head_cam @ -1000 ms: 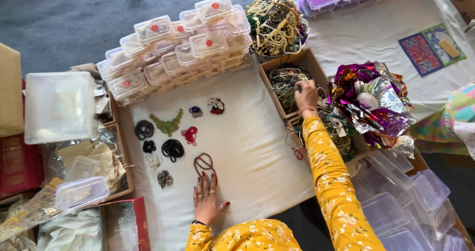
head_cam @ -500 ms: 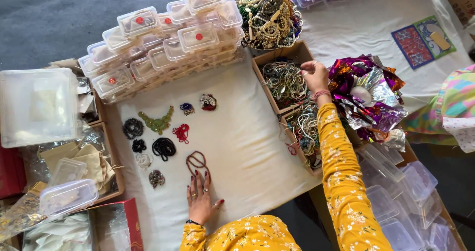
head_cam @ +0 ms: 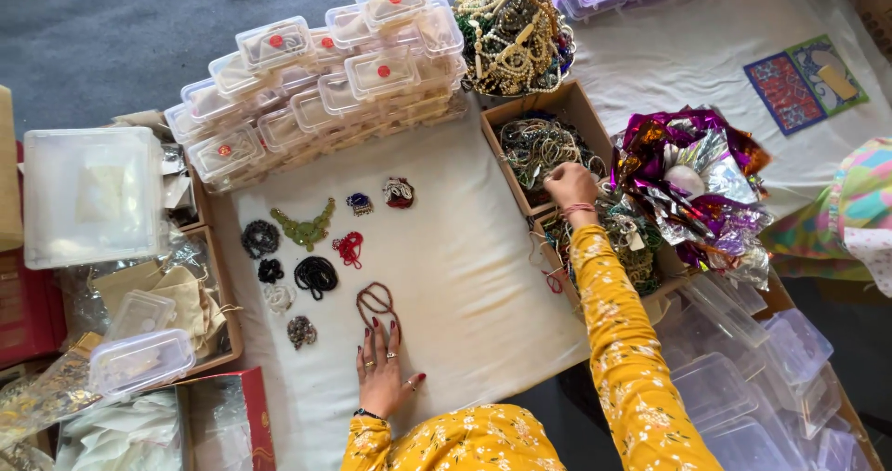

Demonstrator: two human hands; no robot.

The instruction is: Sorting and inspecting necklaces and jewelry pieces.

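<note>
The right hand reaches into a cardboard box of tangled bead necklaces, fingers curled among them, though whether they pinch a strand cannot be told. The left hand lies flat and open on the white cloth, fingertips touching a brown bead necklace. Stacked clear lidded boxes line the cloth's far edge; its middle is bare.
</note>
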